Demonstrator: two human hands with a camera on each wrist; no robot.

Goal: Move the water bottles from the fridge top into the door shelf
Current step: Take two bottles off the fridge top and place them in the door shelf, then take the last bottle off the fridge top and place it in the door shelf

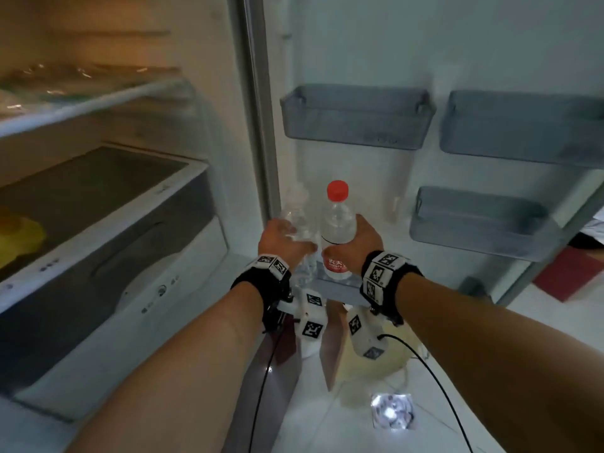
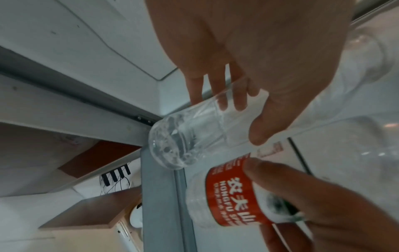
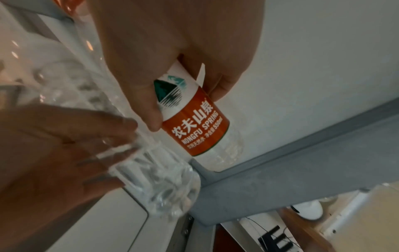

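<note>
Dim, soft blur (warped edges)

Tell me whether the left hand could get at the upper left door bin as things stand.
Probably not right away: the left hand grips a clear bottle, so it is occupied. The path itself looks free; nothing stands between it and the upper left door bin above.

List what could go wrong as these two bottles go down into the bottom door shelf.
1. The left hand and right hand hold the clear bottle and the red-label bottle close side by side, so they may knock together on the way in.
2. The clear bottle's base hangs near the edge of the door shelf by the hinge; it could catch the rim or miss the shelf.
</note>
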